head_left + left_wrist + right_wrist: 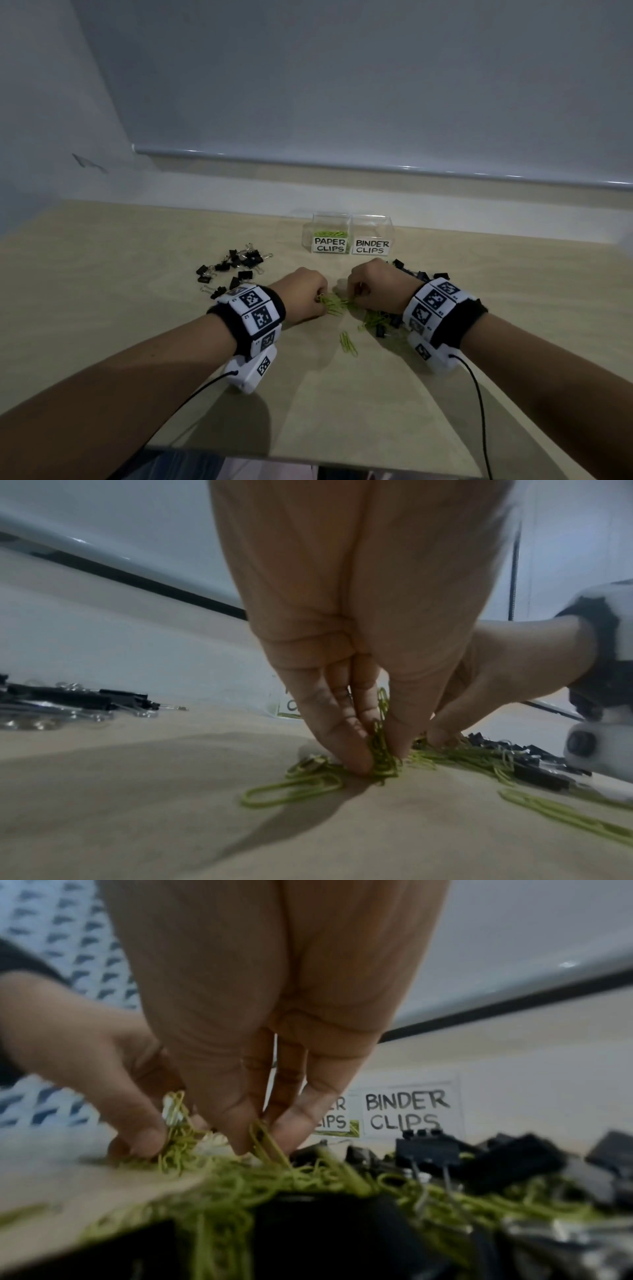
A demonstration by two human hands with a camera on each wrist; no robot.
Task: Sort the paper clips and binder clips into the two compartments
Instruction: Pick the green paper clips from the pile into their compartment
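Green paper clips point(335, 304) lie heaped on the table between my hands. My left hand point(308, 291) pinches a bunch of paper clips point(380, 750) between fingertips and thumb, down at the tabletop. My right hand point(368, 286) pinches other paper clips point(265, 1141) from the same heap. Black binder clips point(236, 265) lie scattered at the left, and more binder clips point(428, 1150) are mixed with paper clips under my right wrist. Behind stands a clear two-part box: the PAPER CLIPS compartment point(329, 245) holds green clips, and the BINDER CLIPS compartment point(372, 246) looks empty.
The box stands close to the table's far edge point(479, 236), with a wall and a roller blind behind. A few stray paper clips point(348, 342) lie nearer to me. Black cables point(479, 404) run from both wrist cameras across the table.
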